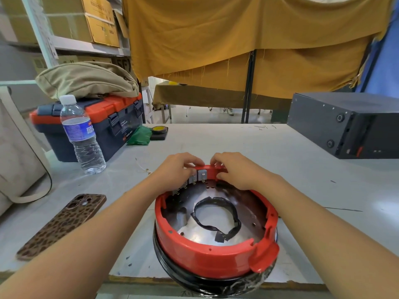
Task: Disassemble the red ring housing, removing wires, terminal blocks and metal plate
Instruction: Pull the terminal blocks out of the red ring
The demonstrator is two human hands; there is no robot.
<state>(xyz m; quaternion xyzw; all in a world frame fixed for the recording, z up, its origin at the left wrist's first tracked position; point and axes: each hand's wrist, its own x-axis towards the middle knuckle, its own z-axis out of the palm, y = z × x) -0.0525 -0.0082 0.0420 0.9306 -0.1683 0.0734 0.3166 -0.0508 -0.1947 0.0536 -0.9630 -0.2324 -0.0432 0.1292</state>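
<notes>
Head view: both hands work at the far rim of the red ring housing [216, 253], which sits at the near edge of the white table [280, 169].

The left hand [176, 171] curls its fingers over the rim beside a row of grey terminal blocks [195, 179]; the right hand [235, 171] pinches the rim. Inside lie a shiny metal plate [205, 234] and a black taped loop [216, 214]. A phone [62, 225], water bottle [79, 134] and toolbox [90, 124] stand left.

Pretty bright and even all round, with soft overhead light glaring off the shiny metal plate [200, 235], only faint shadows on the white table [269, 147], heavy wide-angle bending at the edges, and slightly mushy detail on the far cardboard boxes [101, 20].
</notes>
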